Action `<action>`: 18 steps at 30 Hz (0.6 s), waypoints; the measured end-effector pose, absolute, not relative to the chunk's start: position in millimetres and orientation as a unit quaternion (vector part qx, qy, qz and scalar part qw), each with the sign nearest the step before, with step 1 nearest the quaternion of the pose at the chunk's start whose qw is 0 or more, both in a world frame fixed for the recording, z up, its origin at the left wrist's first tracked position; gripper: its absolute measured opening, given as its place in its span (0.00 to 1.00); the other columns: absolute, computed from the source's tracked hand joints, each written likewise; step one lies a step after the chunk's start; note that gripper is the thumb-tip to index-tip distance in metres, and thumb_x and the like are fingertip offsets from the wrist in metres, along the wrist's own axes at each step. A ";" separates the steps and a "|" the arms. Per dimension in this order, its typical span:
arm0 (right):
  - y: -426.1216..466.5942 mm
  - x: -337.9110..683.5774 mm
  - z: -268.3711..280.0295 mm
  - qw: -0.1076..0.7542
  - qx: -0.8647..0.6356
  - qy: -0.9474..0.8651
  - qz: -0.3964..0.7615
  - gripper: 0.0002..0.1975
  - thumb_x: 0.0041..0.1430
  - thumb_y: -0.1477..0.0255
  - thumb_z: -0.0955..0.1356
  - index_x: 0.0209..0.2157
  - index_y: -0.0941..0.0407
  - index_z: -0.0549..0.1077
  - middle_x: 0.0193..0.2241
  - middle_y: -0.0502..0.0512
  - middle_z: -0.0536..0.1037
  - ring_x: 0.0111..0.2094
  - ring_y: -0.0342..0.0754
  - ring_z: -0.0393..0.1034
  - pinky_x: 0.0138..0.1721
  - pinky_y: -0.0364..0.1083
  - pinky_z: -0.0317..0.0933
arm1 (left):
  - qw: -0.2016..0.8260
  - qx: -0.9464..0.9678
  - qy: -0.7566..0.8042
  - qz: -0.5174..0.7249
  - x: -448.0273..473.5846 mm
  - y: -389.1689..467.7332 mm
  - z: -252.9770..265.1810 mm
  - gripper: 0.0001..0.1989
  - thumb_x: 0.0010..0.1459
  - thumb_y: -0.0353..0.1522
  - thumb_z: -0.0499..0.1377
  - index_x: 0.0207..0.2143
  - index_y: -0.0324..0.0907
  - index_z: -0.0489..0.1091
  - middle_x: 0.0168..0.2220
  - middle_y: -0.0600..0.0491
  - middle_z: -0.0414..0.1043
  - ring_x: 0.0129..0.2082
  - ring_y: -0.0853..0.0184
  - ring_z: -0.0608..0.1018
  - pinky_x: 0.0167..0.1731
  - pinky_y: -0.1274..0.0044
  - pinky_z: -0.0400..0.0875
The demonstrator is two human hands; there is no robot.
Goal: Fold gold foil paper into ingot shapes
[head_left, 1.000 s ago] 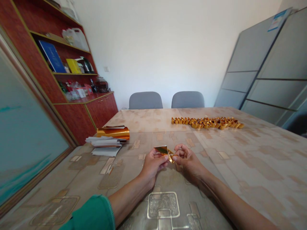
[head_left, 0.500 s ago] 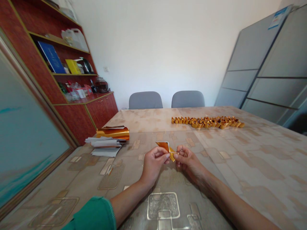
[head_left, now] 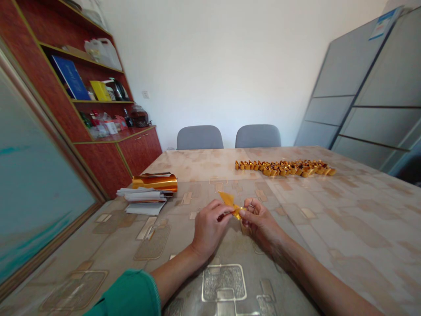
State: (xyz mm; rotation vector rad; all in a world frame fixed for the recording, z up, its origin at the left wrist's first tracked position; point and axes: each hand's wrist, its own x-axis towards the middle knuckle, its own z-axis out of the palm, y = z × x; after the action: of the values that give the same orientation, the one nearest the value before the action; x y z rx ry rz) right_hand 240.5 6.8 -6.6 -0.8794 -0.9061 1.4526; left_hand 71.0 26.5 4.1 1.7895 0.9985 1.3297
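Note:
Between my hands, above the near middle of the table, is a partly folded sheet of gold foil paper. My left hand pinches its lower left part between thumb and fingers. The thumb and forefinger of my right hand are closed on its right end. One pointed flap stands up at the upper left, gold side showing. My fingers hide part of the folds. Farther off to the right, several folded gold paper pieces stand in rows on the table.
On the left of the patterned table lie a curled gold foil sheet and a stack of white-backed paper. Two grey chairs stand at the far edge. A red shelf cabinet is at left, a grey fridge at right.
My left hand has turned over slightly, and the paper's upper flap now shows its gold face as a point instead of a pale edge. My right hand stays nearly in place.

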 end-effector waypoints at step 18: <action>10.6 247.2 -5.3 0.580 -0.428 -0.466 0.514 0.15 0.57 0.57 0.71 0.41 0.48 0.67 0.28 0.49 0.72 0.25 0.47 0.65 0.29 0.46 0.59 | 0.456 0.524 0.416 0.586 72.1 35.1 14.1 0.03 0.44 0.27 0.69 0.23 0.42 0.79 0.28 0.53 0.76 0.32 0.66 0.75 0.38 0.77 0.68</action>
State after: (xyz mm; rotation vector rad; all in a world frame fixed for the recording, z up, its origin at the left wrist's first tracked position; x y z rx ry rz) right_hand 247.2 10.6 -5.3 -0.9996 -1.0885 1.2004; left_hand 72.1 35.1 14.1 1.2934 1.0266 1.4463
